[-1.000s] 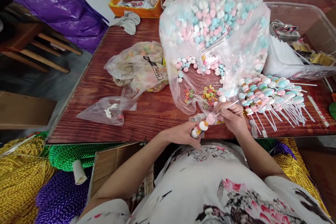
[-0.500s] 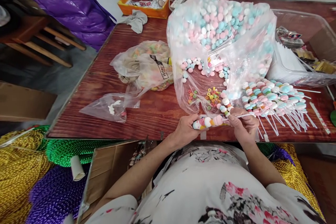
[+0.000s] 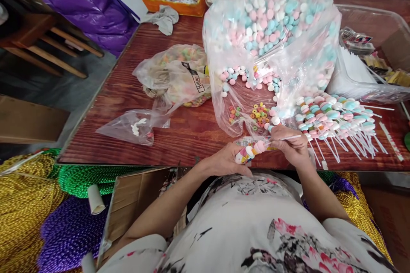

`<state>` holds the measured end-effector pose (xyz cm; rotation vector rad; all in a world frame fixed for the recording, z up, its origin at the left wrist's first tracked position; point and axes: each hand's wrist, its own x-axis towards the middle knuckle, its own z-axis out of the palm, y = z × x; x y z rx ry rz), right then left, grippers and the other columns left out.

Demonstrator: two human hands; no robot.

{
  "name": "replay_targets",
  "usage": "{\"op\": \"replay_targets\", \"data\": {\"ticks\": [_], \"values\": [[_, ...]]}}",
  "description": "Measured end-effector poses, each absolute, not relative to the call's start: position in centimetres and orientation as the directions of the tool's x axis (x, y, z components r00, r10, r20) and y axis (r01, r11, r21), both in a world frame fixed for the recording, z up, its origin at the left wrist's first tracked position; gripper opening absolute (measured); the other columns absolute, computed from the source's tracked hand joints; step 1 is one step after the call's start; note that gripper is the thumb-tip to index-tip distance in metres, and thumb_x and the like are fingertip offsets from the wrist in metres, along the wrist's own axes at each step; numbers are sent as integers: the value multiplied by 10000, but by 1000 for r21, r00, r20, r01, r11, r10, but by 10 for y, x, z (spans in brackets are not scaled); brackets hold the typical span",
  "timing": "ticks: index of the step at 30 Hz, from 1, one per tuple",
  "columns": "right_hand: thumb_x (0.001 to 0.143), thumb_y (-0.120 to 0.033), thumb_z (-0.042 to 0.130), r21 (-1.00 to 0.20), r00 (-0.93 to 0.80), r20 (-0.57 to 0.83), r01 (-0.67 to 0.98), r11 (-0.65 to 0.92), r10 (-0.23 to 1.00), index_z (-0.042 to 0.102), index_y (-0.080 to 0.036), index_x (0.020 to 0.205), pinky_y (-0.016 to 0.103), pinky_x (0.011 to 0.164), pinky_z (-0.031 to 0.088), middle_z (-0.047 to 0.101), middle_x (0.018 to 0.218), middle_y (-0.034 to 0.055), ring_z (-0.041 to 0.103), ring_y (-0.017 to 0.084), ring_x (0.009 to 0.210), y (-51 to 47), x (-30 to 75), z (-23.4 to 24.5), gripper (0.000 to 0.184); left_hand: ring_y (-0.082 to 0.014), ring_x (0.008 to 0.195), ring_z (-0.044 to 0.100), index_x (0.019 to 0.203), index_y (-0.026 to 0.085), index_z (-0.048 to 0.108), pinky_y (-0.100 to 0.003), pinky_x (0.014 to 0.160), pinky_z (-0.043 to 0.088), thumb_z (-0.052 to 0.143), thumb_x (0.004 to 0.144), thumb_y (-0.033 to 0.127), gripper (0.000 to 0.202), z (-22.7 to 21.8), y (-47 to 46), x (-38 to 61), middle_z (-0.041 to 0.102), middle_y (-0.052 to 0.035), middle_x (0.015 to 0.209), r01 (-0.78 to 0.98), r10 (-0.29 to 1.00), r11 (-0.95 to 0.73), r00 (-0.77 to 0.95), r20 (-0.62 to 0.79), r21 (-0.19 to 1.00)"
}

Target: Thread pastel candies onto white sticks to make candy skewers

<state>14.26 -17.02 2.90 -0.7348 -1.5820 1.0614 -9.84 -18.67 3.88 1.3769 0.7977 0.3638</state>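
Between my hands is a candy skewer, a row of pink, white and orange pieces on a white stick. A clear printed plastic sleeve lies around or against it; which one I cannot tell. My left hand supports the skewer's far-left end, fingers partly hidden behind it and thumb lying below. Closed at the stick end is my right hand, the white stick poking out past its fingers. Finished-looking candy skewers lie piled right of it. Ring-shaped candies lie just beyond the hands.
A large clear bag of pink, blue and white candies spreads over the table. Left of it rests a bag of coloured rings and a small plastic bag. A clear bin and an orange basket stand farther back.
Both hands and the skewer have shifted slightly, the right hand moving left. My left thumb has swung down away from the skewer's end. The view has tilted a little.
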Motion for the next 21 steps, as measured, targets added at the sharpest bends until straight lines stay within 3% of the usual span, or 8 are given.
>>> {"op": "replay_targets", "data": {"ticks": [5,9,12,15,18,21], "values": [[846,-230,685,-932,-355,361,-110,345,862,729,-240,815,383,738,525,659,683,-3,595,163,667,-165,146,27,54,-55,453,384,644,150,514,-193,433,317,873,553,427,463,38,-186,-109,453,79,532,171,568,435,710,-417,884],[843,-320,691,-950,-302,300,-184,254,905,723,-227,731,399,740,514,637,636,3,584,176,659,-167,143,24,149,-66,483,441,733,139,571,-198,462,365,869,554,453,468,35,-184,-112,531,53,597,115,562,476,722,-403,872],[818,-364,716,-941,-181,255,-271,202,950,696,-223,696,412,756,513,622,586,-6,571,174,632,-168,138,21,187,-104,613,516,850,132,612,-220,575,427,822,645,464,444,34,-184,-107,594,17,715,128,660,323,680,-320,938],[800,-348,736,-934,-85,209,-313,174,974,662,-227,681,403,743,508,557,522,-38,516,145,555,-171,133,17,185,-161,782,575,1035,157,623,-259,727,461,816,666,467,520,34,-188,-99,647,-9,869,316,769,7,604,-207,949],[791,-310,745,-935,-40,248,-272,229,968,660,-228,673,407,750,503,547,524,-43,510,141,548,-175,131,12,168,-213,853,601,1073,179,611,-289,773,453,774,722,442,467,32,-195,-91,658,-42,934,585,830,-216,532,-168,782],[792,-271,742,-924,9,323,-214,317,946,675,-234,702,398,743,498,559,548,-39,521,147,580,-183,129,9,118,-225,828,606,941,166,621,-300,757,443,675,817,398,269,28,-200,-86,643,-60,869,706,869,-237,462,-180,668]]}}
